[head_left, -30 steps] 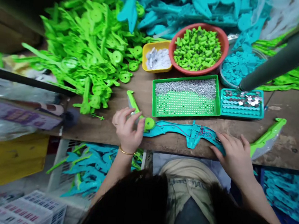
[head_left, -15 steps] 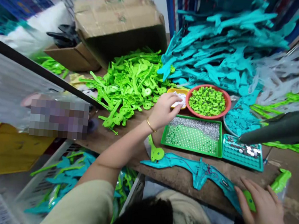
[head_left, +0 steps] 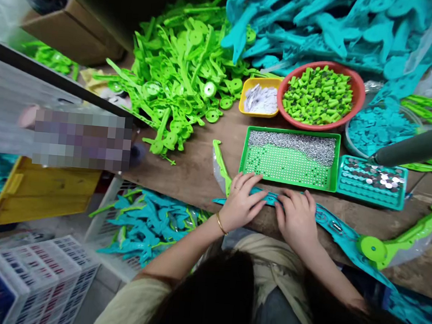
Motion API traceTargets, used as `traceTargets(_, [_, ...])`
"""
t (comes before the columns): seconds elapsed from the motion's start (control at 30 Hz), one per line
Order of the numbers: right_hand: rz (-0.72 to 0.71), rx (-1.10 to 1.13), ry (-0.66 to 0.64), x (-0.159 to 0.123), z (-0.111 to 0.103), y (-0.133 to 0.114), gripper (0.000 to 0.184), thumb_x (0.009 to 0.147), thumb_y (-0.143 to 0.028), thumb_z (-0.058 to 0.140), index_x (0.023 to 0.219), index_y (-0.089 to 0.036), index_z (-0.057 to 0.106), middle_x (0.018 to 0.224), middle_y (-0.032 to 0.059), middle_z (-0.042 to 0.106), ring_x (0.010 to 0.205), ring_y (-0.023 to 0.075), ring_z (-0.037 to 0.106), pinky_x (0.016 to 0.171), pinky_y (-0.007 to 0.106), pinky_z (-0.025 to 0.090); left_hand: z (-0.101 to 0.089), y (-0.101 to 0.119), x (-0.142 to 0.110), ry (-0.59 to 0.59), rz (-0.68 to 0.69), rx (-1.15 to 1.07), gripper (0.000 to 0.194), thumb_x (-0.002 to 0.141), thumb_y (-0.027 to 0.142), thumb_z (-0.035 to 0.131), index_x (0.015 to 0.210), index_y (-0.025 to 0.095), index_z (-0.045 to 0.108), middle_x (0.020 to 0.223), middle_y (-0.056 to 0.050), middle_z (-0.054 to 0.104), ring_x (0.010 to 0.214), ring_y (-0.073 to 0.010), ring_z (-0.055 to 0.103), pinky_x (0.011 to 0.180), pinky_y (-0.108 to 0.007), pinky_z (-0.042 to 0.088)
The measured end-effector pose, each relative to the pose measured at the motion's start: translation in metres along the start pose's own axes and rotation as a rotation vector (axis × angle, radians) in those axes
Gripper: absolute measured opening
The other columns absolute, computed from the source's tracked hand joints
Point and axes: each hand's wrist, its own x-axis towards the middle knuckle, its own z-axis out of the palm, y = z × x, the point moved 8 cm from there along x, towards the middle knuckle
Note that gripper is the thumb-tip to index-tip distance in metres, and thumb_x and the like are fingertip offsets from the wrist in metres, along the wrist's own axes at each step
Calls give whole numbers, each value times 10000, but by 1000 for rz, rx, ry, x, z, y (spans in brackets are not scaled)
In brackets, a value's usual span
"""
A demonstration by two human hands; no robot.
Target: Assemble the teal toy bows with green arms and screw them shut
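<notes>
A long turquoise plastic bow shell (head_left: 337,225) lies along the front edge of the bench, its inner side up. My left hand (head_left: 240,202), with a gold bangle at the wrist, grips its left part. The fingers of my right hand (head_left: 297,217) are closed over its middle, close beside the left. A bright green arm (head_left: 220,160) with a clear film-like piece sticks up from the left end, its base hidden by my left hand. At the right end sits another green arm (head_left: 416,235) with a round disc, also carrying a clear piece.
Beyond my hands are a green tray (head_left: 291,168) of small metal screws, a teal tray (head_left: 368,193) of silvery discs, a yellow dish (head_left: 243,96) of white pieces and a red bowl (head_left: 281,107) of green plugs. Green and turquoise parts are heaped behind. A dark tool (head_left: 417,144) juts in from the right.
My left hand has come back from the yellow dish to the bow shell. My right hand has moved left from the right-end disc to the shell's middle. The view has tipped downward.
</notes>
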Motion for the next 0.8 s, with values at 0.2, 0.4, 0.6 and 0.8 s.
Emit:
traceTargets(0.2, [-29,20,-26,-3,6,-1,198,948,-274,511,993,-220,696,1077,67,694,993,218,591,1083,467,318,10,0,-4,-11,5,45,226,920,348,586,1075,265,728,1392,-127,540,1311,-298,415,1106,-586,313])
traceTargets(0.4, [-55,-31,28,-5,5,-2,213,956,-285,510,993,-218,708,1054,58,706,977,211,594,1065,455,321,11,3,-7,-5,45,100,213,913,358,596,1033,261,743,1412,-130,528,1321,-305,416,1113,-589,299])
traceTargets(0.6, [-60,-72,-16,-5,10,-3,285,938,-422,546,997,-197,711,1084,80,707,1004,245,596,1052,498,319,18,3,-3,-77,25,111,216,884,331,618,1038,246,742,1463,-129,481,1351,-328,389,1134,-628,248])
traceTargets(0.8, [-73,-32,48,-8,-7,-10,299,949,-404,526,1072,-172,671,1090,98,705,1031,246,619,1072,523,328,-9,3,-8,45,15,-22,294,856,314,635,1126,217,698,1410,-144,502,1335,-312,402,1102,-555,346])
